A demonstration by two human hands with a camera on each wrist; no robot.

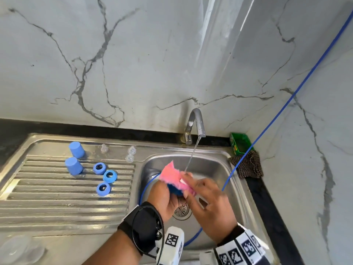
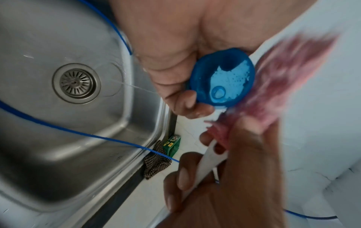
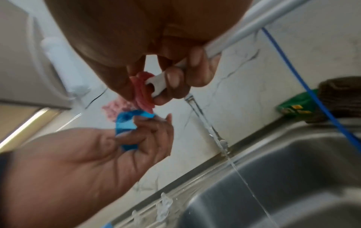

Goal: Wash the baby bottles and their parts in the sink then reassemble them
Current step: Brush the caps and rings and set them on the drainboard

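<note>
Bottle cap (image 2: pixel 222 77), deep blue, sits in the left hand (image 1: pixel 165 199), whose fingers curl round its outside wall and turn the open, soapy inside toward the brush. It is held above the sink bowl (image 1: pixel 225 169), close to the thin stream of water (image 1: pixel 192 155) from the tap (image 1: pixel 196 121), probably so suds fall straight into the bowl. The right hand (image 1: pixel 212 205) clenches the white handle of a pink sponge brush (image 1: pixel 172 175), its head touching the cap's rim and blurred, as if scrubbing.

On the draining board to the left of the bowl lie parts set apart from the wet work: two light blue caps (image 1: pixel 75 159) standing mouth down near the back edge, three blue screw rings (image 1: pixel 104 178) beside them, and clear teats (image 1: pixel 130 154) along the back edge next to the bowl. A clear bottle or container (image 1: pixel 21 249), too blurred to identify, sits at the front left corner. At the back right corner, a green box (image 1: pixel 241 143) and a checked cloth (image 1: pixel 248 166) rest against the wall. A blue cord (image 1: pixel 286 104) crosses the bowl.
</note>
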